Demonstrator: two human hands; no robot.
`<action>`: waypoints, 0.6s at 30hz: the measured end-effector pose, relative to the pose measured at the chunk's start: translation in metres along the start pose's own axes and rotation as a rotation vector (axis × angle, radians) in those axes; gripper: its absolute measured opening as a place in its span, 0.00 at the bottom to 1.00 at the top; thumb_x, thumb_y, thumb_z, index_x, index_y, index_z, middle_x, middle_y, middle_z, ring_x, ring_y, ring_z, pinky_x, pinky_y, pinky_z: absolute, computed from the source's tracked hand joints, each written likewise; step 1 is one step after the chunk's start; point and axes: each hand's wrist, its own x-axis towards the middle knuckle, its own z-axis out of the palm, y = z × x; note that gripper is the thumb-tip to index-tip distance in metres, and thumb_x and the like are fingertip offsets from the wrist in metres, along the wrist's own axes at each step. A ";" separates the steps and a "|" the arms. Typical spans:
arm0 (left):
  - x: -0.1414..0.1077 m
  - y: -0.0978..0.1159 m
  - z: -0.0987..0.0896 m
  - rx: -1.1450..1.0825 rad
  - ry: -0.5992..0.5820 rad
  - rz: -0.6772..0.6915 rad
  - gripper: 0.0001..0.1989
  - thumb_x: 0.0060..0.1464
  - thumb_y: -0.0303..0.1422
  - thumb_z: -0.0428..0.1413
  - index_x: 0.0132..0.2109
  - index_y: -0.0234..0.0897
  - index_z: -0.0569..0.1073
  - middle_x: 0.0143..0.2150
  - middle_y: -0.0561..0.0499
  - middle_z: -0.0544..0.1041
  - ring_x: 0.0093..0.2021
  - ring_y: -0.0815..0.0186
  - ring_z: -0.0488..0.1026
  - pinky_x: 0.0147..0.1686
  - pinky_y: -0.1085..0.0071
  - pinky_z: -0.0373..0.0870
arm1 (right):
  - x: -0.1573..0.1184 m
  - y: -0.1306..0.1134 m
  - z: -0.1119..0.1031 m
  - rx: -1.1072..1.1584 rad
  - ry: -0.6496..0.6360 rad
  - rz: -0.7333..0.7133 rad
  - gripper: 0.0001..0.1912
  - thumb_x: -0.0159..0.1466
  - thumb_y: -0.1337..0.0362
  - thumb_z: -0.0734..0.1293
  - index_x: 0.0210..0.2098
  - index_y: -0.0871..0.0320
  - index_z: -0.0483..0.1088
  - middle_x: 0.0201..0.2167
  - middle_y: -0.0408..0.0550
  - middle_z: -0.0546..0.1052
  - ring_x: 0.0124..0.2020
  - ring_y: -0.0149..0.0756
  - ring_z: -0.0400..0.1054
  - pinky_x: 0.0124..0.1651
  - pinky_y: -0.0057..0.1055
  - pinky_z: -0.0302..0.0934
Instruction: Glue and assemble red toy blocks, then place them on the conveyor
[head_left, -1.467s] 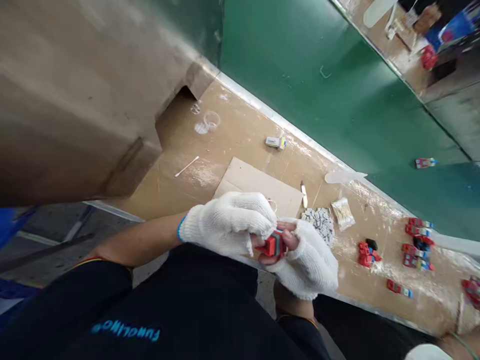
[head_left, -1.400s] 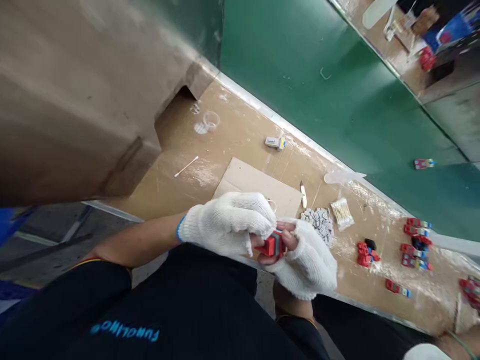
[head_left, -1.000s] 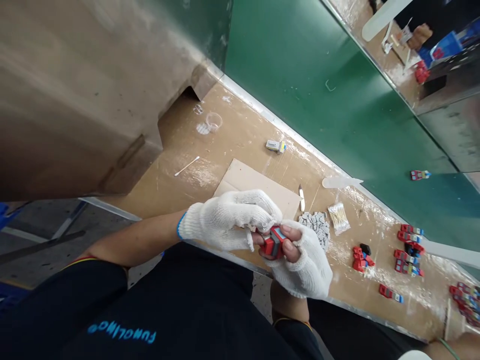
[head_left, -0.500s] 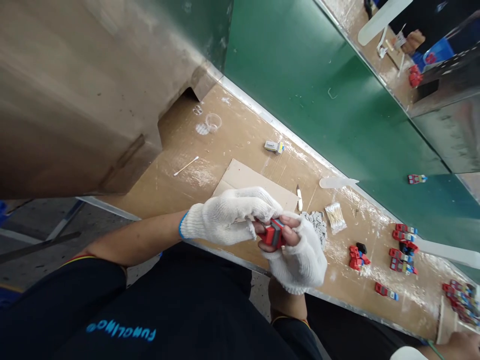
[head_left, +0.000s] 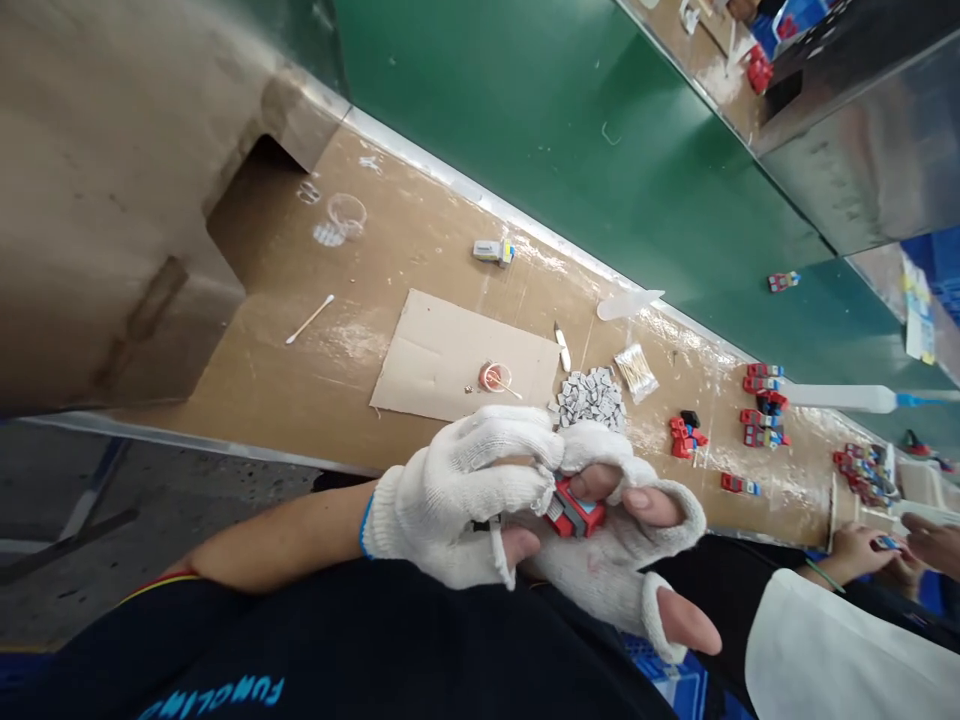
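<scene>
In front of my chest a small red toy block (head_left: 576,514) with grey and light-blue parts lies in my right hand (head_left: 626,545). The gloved fingers of that hand bend around it, while its bare thumb sticks out away from it. Curled beside the block's left end is my left hand (head_left: 465,490), also in a white glove with a cut thumb, its fingertips at the block's edge. A small dark bit shows between its fingers and thumb, too hidden to name. Beyond my hands is a pile of grey pieces (head_left: 591,400).
A cardboard sheet (head_left: 427,350) carries a small cup of red stuff (head_left: 492,377) with a stick in it. Around it lie a cotton swab (head_left: 310,319), a knife (head_left: 562,348), a bag of swabs (head_left: 636,372) and red toys (head_left: 686,437). Another person's hands (head_left: 862,550) work at the right.
The view has shifted, uncovering the cup on the cardboard. My right hand has turned palm up and its thumb has opened away from the block. My left thumb has also moved off it.
</scene>
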 end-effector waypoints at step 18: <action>-0.016 0.016 0.007 -0.221 -0.174 -0.269 0.03 0.71 0.31 0.64 0.48 0.40 0.78 0.55 0.38 0.83 0.52 0.52 0.88 0.53 0.59 0.91 | -0.001 0.007 0.043 0.017 0.498 -0.173 0.30 0.75 0.26 0.57 0.43 0.43 0.71 0.29 0.42 0.60 0.25 0.44 0.58 0.27 0.46 0.66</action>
